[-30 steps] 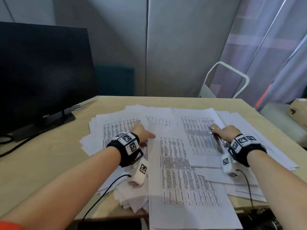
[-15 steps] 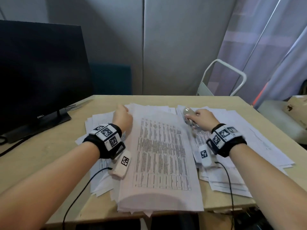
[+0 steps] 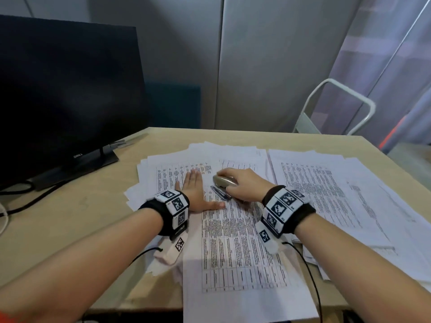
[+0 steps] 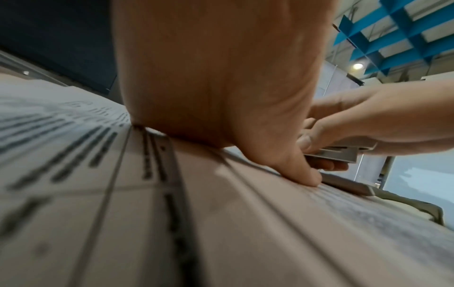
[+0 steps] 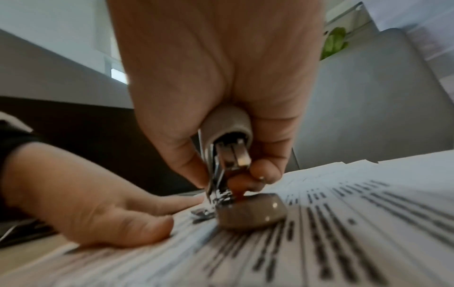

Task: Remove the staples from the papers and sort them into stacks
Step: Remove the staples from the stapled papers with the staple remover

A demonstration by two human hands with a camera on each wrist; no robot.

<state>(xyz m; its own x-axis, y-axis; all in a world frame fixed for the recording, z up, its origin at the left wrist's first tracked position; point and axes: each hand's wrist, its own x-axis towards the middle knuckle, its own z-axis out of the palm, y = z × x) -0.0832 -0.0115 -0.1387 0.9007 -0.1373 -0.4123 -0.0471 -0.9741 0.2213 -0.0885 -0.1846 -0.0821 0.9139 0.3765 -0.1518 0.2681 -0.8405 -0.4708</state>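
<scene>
Two hands are down on the printed white paper sheets (image 3: 235,238) that lie fanned across the pale wooden table (image 3: 70,220). The left hand (image 3: 194,194) lies spread and flat, fingers straight and thumb out to the side, pressing the top sheet down. The right hand (image 3: 245,186) is curled round a beige and chrome stapler-shaped tool (image 3: 222,186), which stands hinged apart, its upper arm under the palm and its lower base resting on the page just beside the left thumb. From the right wrist view the metal tip (image 5: 216,196) of the tool meets the paper close to the left hand's fingers (image 5: 172,200), though the staple itself is too small to make out. I judge the step in hand to be prying a staple loose from the set in front, with sorting to follow; the next move likely calls for a firm hold from the left palm while the tool works, so the thin sheets do not tear or slide. More printed pages (image 3: 326,194) lie to the right, loosely piled. A black Dell monitor (image 3: 65,96) stands at the left rear, grey panels and a curtain behind, and a white tubular frame (image 3: 335,106) sits past the far edge.
</scene>
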